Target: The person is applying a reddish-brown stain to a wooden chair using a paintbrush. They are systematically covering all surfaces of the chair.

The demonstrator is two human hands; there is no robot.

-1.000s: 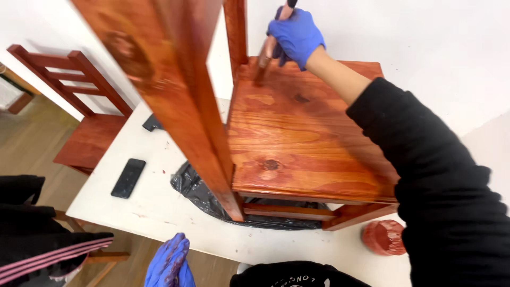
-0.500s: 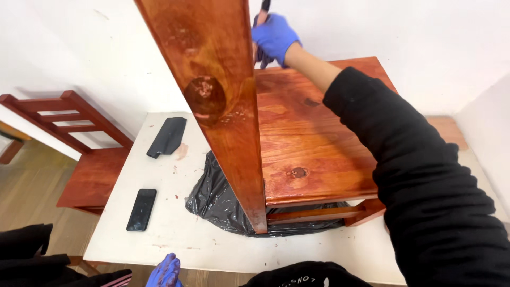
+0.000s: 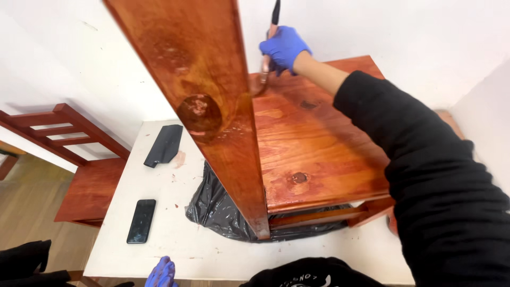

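My right hand, in a blue glove, is closed tight around a paintbrush, whose bristles press on the far edge of the glossy red-brown wooden furniture piece. Nearer to me than the grip, that piece rests on a black plastic sheet spread over the white table. Left of the grip, a tall stained plank rises toward me. My left hand hangs low, well apart from the brush, and I cannot tell whether it grips anything. A dark phone lies beside it.
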